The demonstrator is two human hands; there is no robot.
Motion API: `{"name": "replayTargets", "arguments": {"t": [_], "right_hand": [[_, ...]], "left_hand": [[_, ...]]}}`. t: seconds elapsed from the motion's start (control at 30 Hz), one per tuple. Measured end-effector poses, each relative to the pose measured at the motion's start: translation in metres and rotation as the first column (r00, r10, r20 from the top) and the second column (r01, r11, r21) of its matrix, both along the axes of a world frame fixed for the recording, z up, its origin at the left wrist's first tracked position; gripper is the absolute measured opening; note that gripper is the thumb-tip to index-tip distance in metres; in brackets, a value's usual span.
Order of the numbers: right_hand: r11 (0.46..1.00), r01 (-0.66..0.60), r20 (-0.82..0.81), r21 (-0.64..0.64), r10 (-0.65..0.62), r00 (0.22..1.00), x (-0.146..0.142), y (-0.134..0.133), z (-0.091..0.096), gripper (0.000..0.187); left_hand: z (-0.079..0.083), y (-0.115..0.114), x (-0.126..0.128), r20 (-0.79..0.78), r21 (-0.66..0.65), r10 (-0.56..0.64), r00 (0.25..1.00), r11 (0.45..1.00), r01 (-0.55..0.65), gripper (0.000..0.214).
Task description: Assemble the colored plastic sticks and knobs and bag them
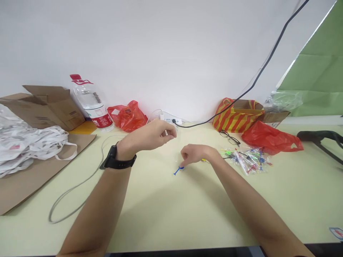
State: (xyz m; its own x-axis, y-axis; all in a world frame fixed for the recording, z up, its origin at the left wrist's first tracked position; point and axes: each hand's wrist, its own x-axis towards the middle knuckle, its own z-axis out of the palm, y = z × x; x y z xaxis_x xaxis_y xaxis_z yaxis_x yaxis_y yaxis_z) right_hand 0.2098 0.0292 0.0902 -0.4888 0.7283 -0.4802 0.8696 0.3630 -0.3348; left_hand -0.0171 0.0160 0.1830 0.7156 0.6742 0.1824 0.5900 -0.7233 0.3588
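Observation:
My left hand (151,137), with a black watch on its wrist, hovers above the pale table (166,210). Its fingers are pinched on a small white piece that I cannot make out. My right hand (195,154) rests low on the table, fingers curled down onto a small blue plastic piece (178,170). A bit of yellow shows under that hand's wrist. Just right of my right hand lies a pile of small coloured plastic pieces in clear wrappers (248,159).
Cardboard boxes (45,105), white straps (29,142) and a water bottle (91,101) stand at the left. Red bags (128,116), a striped bag (235,116), glasses (229,137) and a power strip (167,119) line the wall. A grey cable (77,185) loops across the table.

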Motion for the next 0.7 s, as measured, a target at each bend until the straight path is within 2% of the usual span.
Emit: {"name": "replayTargets", "arguments": {"t": [0.07,0.17,0.27,0.33,0.4,0.57,0.7], "right_hand": [[0.997,0.007,-0.058,0.079,-0.003,0.998,0.000,-0.001,0.000,0.049],[0.988,-0.082,-0.203,0.130,0.108,0.973,-0.002,0.000,-0.003,0.058],[0.978,-0.182,-0.272,0.105,0.204,0.940,-0.003,0.005,-0.009,0.036],[0.979,-0.194,-0.251,0.065,0.204,0.946,-0.003,0.009,-0.012,0.015],[0.982,-0.185,-0.235,0.033,0.188,0.954,0.000,0.011,-0.014,0.007],[0.983,-0.177,-0.216,-0.048,0.163,0.963,0.008,0.015,-0.017,0.023],[0.980,-0.186,-0.212,-0.072,0.167,0.963,0.009,0.018,-0.019,0.017]], "left_hand": [[-0.001,0.001,0.000,-0.019,-0.011,-0.009,1.000,1.000,0.009,0.023],[-0.002,0.001,0.000,-0.023,-0.027,-0.004,1.000,1.000,0.003,0.024],[-0.003,0.002,-0.001,-0.015,-0.047,0.015,1.000,0.999,-0.015,0.025],[-0.004,0.003,-0.002,-0.012,-0.051,0.024,1.000,0.998,-0.025,0.025],[-0.004,0.004,-0.003,-0.027,-0.044,0.025,0.999,0.999,-0.026,0.025],[-0.005,0.004,-0.003,-0.113,-0.059,-0.011,0.993,0.998,0.005,0.024],[-0.004,0.003,-0.003,-0.115,-0.099,-0.004,0.993,0.995,-0.007,0.031]]}}
